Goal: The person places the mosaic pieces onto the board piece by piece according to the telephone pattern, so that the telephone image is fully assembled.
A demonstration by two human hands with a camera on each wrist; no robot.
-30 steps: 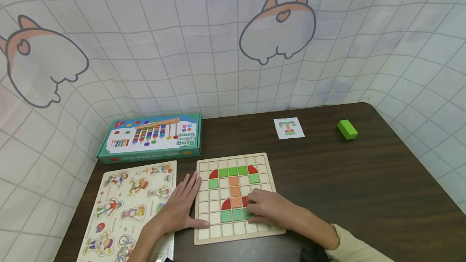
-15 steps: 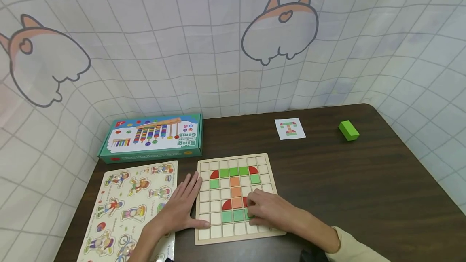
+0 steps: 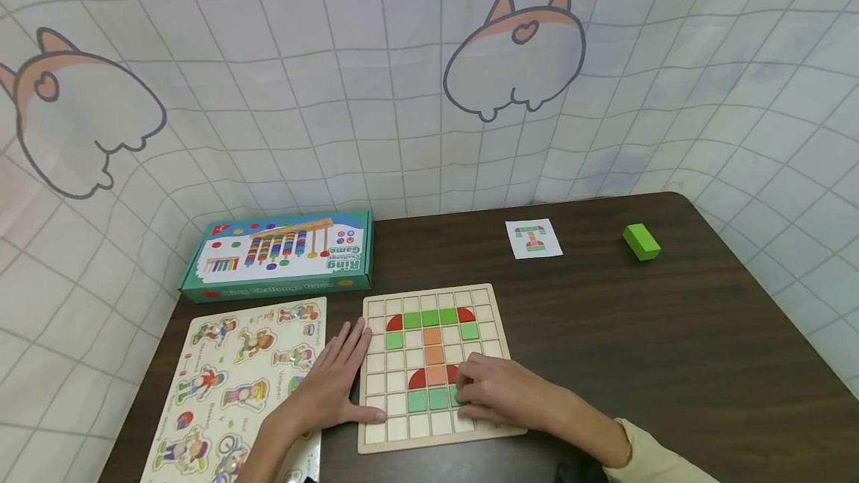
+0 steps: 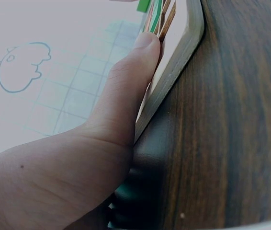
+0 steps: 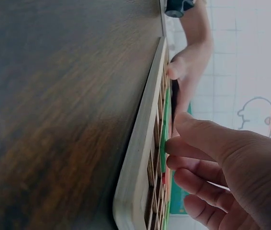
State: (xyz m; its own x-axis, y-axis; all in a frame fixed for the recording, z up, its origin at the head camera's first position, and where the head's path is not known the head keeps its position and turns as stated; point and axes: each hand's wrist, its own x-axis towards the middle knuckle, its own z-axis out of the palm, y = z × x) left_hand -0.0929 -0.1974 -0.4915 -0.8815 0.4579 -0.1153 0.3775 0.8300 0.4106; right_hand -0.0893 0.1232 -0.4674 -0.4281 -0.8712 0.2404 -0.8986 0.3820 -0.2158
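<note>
A square wooden grid board [image 3: 397,360] lies before me, with green, orange and red tiles set in its cells. My left hand [image 3: 332,382] rests along the board's left side, fingers spread and the thumb on the near left rim. Over the lower right cells is my right hand [image 3: 493,386], its fingers loosely bent. In the right wrist view, its index fingertip touches a green tile [image 5: 165,127] in the grid, and the thumb stands apart from it. A red quarter-round tile [image 3: 452,373] shows partly beside the fingers.
A picture board [image 3: 224,379] lies at the left, under the left forearm. Behind it stands a green game box [image 3: 278,256]. A small pattern card [image 3: 533,238] and a green block [image 3: 641,241] are at the back right. A cloth wall [image 3: 403,95] surrounds the table.
My right hand has shifted very slightly to the right over the same green tile. My left hand stays in place on the board's edge.
</note>
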